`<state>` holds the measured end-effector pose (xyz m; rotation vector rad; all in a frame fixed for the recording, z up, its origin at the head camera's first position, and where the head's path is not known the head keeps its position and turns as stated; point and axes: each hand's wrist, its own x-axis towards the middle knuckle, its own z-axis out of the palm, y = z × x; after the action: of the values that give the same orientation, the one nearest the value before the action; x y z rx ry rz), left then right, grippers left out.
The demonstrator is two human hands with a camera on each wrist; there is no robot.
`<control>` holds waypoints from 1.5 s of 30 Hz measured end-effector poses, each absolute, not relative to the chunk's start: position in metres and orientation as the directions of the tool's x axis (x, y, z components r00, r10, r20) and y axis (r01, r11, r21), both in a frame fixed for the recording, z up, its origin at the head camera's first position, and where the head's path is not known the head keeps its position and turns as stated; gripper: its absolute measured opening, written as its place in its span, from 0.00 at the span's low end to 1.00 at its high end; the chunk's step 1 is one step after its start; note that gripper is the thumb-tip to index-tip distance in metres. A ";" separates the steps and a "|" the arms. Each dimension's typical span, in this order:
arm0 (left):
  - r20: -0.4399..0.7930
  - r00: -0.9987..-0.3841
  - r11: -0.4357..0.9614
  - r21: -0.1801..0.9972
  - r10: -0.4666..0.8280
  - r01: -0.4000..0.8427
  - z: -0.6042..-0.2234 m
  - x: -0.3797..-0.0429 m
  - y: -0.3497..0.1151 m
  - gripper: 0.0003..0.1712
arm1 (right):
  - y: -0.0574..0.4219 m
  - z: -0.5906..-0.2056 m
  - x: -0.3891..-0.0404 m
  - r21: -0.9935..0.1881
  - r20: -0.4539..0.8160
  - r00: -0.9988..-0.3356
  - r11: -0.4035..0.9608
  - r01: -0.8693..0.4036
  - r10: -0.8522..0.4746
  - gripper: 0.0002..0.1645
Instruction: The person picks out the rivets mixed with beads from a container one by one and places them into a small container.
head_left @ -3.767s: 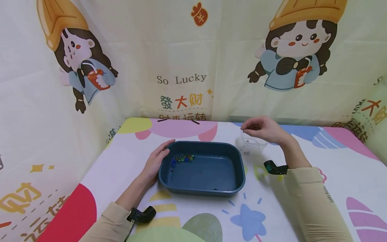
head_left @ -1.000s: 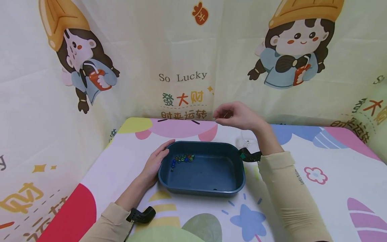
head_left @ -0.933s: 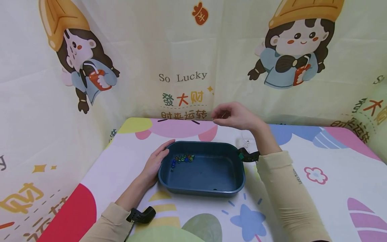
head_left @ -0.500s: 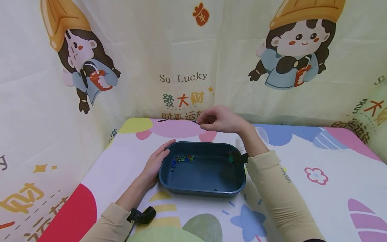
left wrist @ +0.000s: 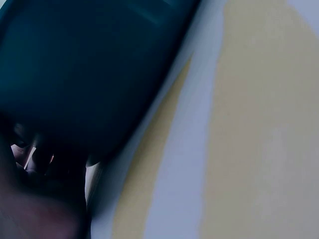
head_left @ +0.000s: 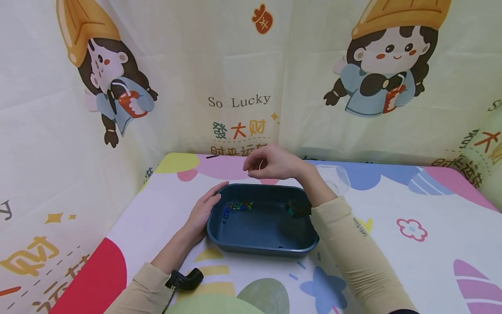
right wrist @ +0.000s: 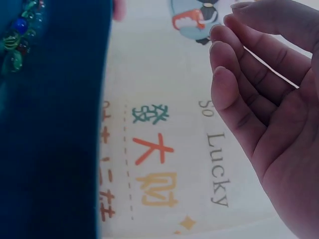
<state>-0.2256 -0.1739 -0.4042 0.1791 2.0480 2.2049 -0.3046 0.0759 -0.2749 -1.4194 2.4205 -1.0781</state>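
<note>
In the head view, a dark blue rectangular basin point(head_left: 262, 252) stands on the table with several glass marbles point(head_left: 239, 206) clustered at its far left. My left hand point(head_left: 201, 211) holds the basin's left side, thumb at the rim and fingers along the outer wall. My right hand point(head_left: 274, 162) hangs above the basin's far rim, palm turned left, fingers bent with thumb and index tips close together. Whether a small thing sits between those tips I cannot tell. The right wrist view shows the bent fingers point(right wrist: 227, 89) beside the basin wall, and marbles point(right wrist: 20, 25) at upper left.
Behind the right forearm stands a clear plastic container point(head_left: 340, 179), partly hidden by the arm. A printed cloth point(head_left: 235, 56) hangs along the table's back edge. A black wrist camera point(head_left: 300, 209) overhangs the basin's right part.
From over the clear container, my right hand has moved left to above the basin's far rim, lowering slightly in the last second. The left hand, basin and marbles have stayed put.
</note>
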 end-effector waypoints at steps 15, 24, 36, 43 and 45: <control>-0.004 -0.984 -0.075 0.997 0.180 -0.018 -0.404 -0.227 -0.174 0.26 | 0.057 -0.295 -0.310 -0.630 0.165 -0.451 0.258 -0.732 -0.877 0.11; -0.007 -0.983 -0.088 0.996 0.186 -0.024 -0.404 -0.228 -0.175 0.26 | 0.044 -0.304 -0.309 -0.635 0.078 -0.382 0.249 -0.731 -0.921 0.10; -0.002 -0.979 -0.103 0.994 0.204 -0.024 -0.404 -0.228 -0.174 0.26 | 0.032 -0.319 -0.307 -0.697 -0.019 -0.322 0.243 -0.674 -0.946 0.12; -0.004 -0.980 -0.088 0.996 0.199 -0.022 -0.404 -0.228 -0.174 0.26 | 0.028 -0.324 -0.305 -0.707 -0.057 -0.311 0.258 -0.659 -0.949 0.12; -0.002 -0.980 -0.082 0.996 0.201 -0.019 -0.404 -0.228 -0.174 0.26 | 0.027 -0.326 -0.305 -0.700 -0.068 -0.311 0.268 -0.662 -0.948 0.11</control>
<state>-0.2280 -0.1742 -0.4042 0.2022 2.0201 2.1971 -0.3052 0.0271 -0.3259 -1.4501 2.0619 -0.7861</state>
